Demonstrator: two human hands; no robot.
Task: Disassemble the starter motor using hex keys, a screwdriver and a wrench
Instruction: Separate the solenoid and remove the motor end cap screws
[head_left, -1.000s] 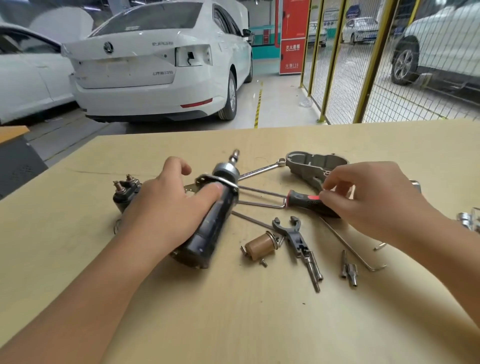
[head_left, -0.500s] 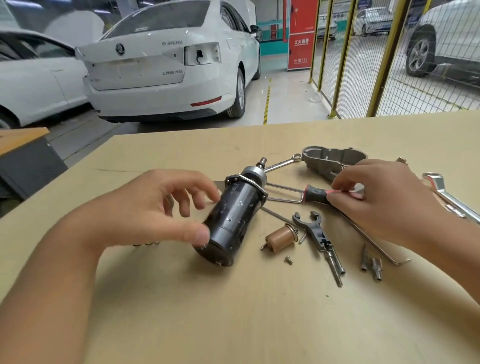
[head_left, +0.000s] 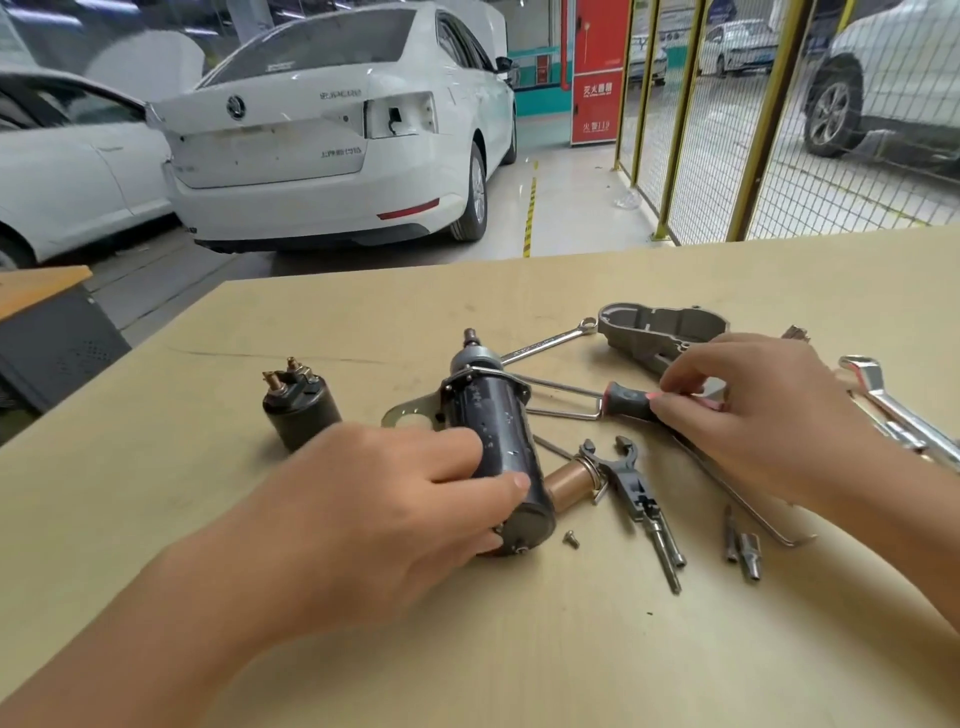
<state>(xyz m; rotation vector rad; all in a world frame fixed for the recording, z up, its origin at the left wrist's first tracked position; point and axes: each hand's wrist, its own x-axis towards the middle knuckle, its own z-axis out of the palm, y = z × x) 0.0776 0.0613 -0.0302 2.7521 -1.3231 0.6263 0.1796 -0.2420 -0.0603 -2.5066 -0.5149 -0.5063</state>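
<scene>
Mid-bench: left hand (head_left: 395, 499) wrapped round motor body (head_left: 498, 447), right hand (head_left: 748, 410) pinching screwdriver (head_left: 631, 401) handle — next (probably) lifting it to remaining end-cap screws.

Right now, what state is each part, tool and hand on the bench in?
Motor body: lying down, gripped by left hand.
Screwdriver: flat on table, handle pinched by right hand.
Solenoid: detached, standing apart.
End housing: removed.
Small screw: loose.
</scene>
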